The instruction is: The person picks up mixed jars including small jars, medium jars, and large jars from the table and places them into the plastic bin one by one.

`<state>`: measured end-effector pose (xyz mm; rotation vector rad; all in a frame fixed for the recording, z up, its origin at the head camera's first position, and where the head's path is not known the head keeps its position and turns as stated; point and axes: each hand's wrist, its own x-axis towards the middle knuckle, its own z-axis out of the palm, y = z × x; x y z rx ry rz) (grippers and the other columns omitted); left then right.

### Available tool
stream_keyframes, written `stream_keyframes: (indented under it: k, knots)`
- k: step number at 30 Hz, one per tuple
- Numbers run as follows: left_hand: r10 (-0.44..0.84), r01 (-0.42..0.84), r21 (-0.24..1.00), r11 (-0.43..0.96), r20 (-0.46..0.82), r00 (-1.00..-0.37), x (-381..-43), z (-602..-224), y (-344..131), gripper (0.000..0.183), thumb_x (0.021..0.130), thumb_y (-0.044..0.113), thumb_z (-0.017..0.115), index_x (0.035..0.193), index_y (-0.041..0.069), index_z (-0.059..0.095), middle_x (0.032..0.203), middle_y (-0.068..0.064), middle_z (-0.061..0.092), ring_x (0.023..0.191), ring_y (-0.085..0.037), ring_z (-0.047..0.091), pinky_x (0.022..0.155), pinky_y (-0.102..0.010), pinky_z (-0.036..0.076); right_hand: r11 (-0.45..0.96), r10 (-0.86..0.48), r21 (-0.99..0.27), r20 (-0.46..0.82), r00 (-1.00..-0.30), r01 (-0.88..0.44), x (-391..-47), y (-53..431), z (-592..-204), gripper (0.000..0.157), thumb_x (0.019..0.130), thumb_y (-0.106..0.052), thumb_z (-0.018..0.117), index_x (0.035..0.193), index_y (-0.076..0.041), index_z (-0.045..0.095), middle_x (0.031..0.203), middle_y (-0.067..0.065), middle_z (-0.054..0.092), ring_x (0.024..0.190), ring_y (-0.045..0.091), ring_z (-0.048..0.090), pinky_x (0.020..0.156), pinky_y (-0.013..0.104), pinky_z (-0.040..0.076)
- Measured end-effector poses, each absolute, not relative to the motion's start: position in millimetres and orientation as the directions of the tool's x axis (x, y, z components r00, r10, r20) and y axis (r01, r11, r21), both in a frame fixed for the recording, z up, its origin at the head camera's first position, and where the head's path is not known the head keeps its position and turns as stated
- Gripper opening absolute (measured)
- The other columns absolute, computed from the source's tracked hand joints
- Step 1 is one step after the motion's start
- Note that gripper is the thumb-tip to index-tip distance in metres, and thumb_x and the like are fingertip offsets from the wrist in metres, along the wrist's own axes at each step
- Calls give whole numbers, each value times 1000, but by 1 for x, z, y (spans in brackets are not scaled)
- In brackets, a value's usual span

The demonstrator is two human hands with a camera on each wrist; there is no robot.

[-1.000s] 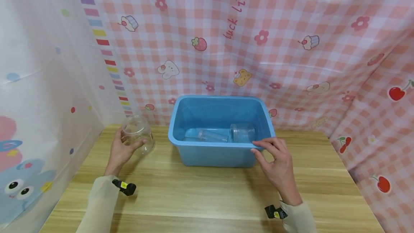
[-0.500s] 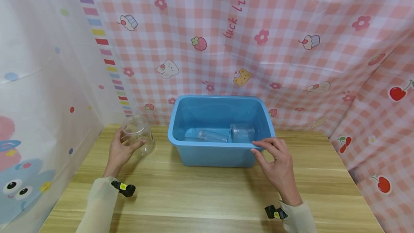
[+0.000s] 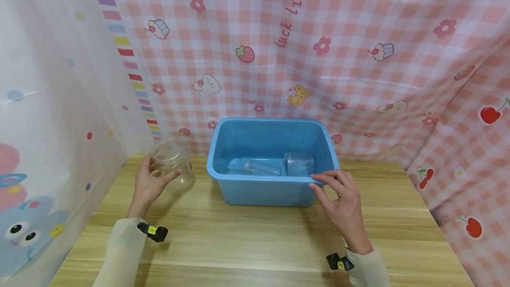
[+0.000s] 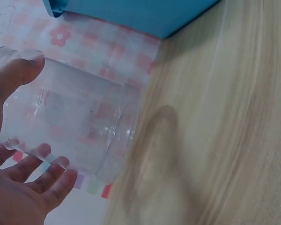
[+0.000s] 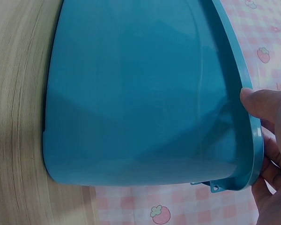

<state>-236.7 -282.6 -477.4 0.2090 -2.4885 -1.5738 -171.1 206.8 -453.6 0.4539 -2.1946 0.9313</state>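
Note:
In the head view, my left hand (image 3: 153, 185) holds a clear plastic jar (image 3: 181, 176) left of a blue plastic bin (image 3: 267, 193). The left wrist view shows the thumb on one side of the jar (image 4: 79, 112) and the fingers along the other. The jar leans a little; whether its base touches the table I cannot tell. My right hand (image 3: 342, 200) pinches the bin's front rim near its right corner, thumb outside and fingers over the edge. Inside the bin lie a clear wide jar (image 3: 299, 164) and a slimmer clear container (image 3: 262, 168), both on their sides.
The bin stands on a wood-grain table (image 3: 247, 242), close to a pink checked cloth (image 3: 279, 70) hanging behind. A white printed cloth (image 3: 59, 79) hangs along the left side, and more checked cloth (image 3: 458, 167) is on the right.
The clear jar has shifted slightly right and up in the head view, while my left hand has hardly moved. My right hand and the bin stay where they were.

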Motion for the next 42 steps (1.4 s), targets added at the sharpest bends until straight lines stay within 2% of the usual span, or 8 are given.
stream_keyframes:
  k: [16,28,42]
  knots:
    - [-181,51,887,459,150,-972,-229,-449,-268,110,80,45,88,164,20,21,160,-15,38,144,-38,39,116,-58,39,678,-44,-485,724,-689,-553,-170,208,-453,29,81,-6,86,108,-13,81,101,3,68,99,18,54,85,28,43]
    - [-150,153,850,504,260,-954,-228,-428,-259,102,81,34,89,162,17,28,154,-16,45,138,-36,45,112,-56,44,672,-43,-486,728,-684,-559,-170,207,-453,30,79,-5,87,108,-13,81,101,3,68,97,17,53,83,27,42]
    - [-135,221,828,515,333,-933,-225,-405,-253,98,80,31,90,159,20,34,149,-11,50,135,-31,49,111,-55,44,674,-44,-488,723,-689,-555,-171,207,-454,29,80,-5,87,107,-12,81,101,3,68,98,18,53,84,28,42]
